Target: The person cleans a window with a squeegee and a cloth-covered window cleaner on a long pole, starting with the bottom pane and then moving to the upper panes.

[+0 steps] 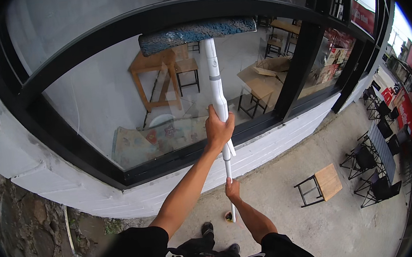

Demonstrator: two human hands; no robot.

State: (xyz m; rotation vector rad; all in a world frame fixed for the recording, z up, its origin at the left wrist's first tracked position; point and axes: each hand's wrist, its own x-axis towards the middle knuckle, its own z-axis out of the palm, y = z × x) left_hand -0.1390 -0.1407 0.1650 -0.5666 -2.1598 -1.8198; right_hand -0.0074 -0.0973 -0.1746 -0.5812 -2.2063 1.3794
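My left hand (219,127) is closed around the thick upper grip of a white pole (218,94). Lower down, my right hand (232,189) holds the thin part of the same pole, whose end points down near my feet. A wide head with a worn blue and dark cover (197,33) tops the pole, seemingly a window-washing tool. It lies across the upper part of a window pane (92,102), just under the black frame bar (165,15). Whether it presses on the glass cannot be told.
A wooden-topped stool (328,182) stands on the concrete at right, with black folding chairs (365,157) around a slatted table (381,148) beyond. A small pot (228,216) is near my feet. Stones and a thin pipe (68,227) lie lower left. Wooden tables show behind the glass.
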